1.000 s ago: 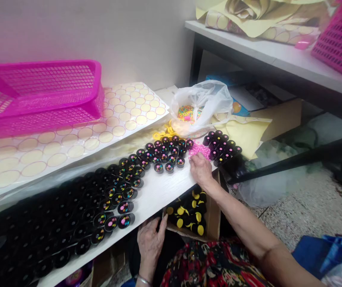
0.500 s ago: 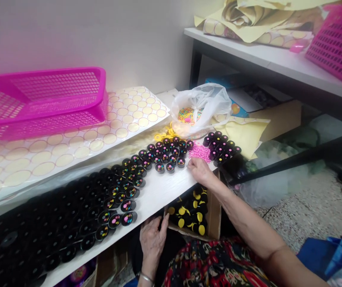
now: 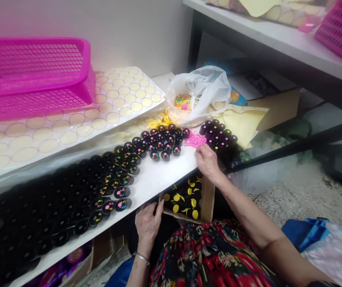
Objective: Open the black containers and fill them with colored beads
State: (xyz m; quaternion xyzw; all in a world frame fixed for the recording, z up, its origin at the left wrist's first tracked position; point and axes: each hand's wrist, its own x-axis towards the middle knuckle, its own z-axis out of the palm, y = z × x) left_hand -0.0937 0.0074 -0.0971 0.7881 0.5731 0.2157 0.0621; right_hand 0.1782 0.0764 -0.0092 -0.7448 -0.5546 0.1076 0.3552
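My right hand is at the front edge of the white table, its fingers curled together beside a small heap of pink beads. Whatever may be between the fingertips is hidden. Small black cups holding coloured beads stand left of the heap, and another cluster of black cups is to its right. Below the table edge, my left hand rests with the thumb apart from the fingers, close to a cardboard box of black pieces with yellow discs. It appears to hold nothing.
A white plastic bag of multicoloured beads sits behind the cups, with yellow pieces beside it. Many more black cups cover the table's left. A pink basket stands on sticker sheets. A shelf juts in at upper right.
The camera view has tilted down a little. My right hand has shifted slightly rightward along the table edge, away from the pink beads. The left hand keeps its place by the box.
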